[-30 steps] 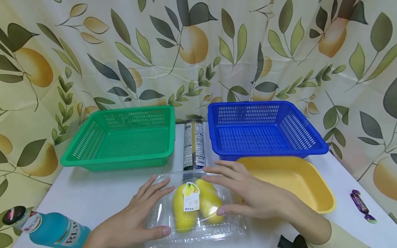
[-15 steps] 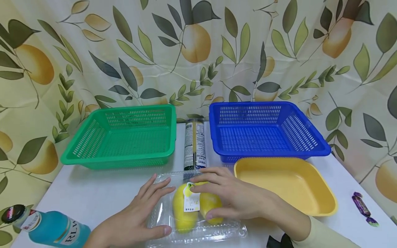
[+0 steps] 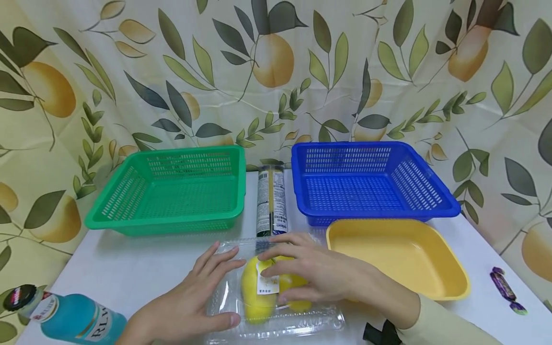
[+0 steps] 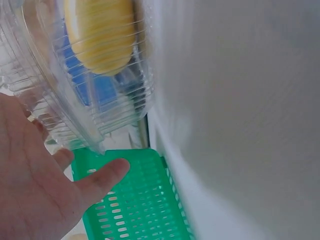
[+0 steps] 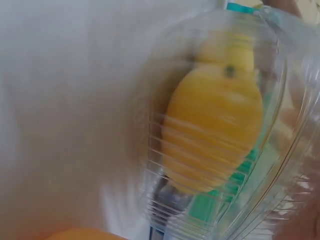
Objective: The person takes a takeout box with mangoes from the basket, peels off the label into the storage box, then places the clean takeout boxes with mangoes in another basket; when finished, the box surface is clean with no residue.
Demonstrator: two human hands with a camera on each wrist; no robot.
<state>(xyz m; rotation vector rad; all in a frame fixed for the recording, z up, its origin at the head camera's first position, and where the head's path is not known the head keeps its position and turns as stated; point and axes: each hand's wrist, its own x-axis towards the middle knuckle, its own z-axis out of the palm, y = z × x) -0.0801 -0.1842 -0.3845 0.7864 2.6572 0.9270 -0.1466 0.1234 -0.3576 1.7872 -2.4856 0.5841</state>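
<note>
A clear plastic clamshell box (image 3: 302,326) lies at the front middle of the table in the head view. Inside it, two yellow fruits, one on the left (image 3: 258,309) and one on the right (image 3: 298,306), sit side by side. A white label (image 3: 268,286) is on top, partly covered by my right fingers. My left hand (image 3: 185,302) rests along the box's left side, fingers spread. My right hand (image 3: 319,273) reaches over the lid from the right, fingers extended and gently bent; whether it presses the lid cannot be told. Neither hand grips anything.
Behind stand a green basket (image 3: 168,224), a blue basket (image 3: 379,211) and, between them, a printed cylinder (image 3: 271,201). A yellow tub (image 3: 461,282) is at right, with a wrapped candy (image 3: 506,290) beyond. A blue bottle (image 3: 77,318) lies left.
My right hand has moved left across the lid, now covering part of the label and more of the right fruit. The left hand and the box have hardly moved.
</note>
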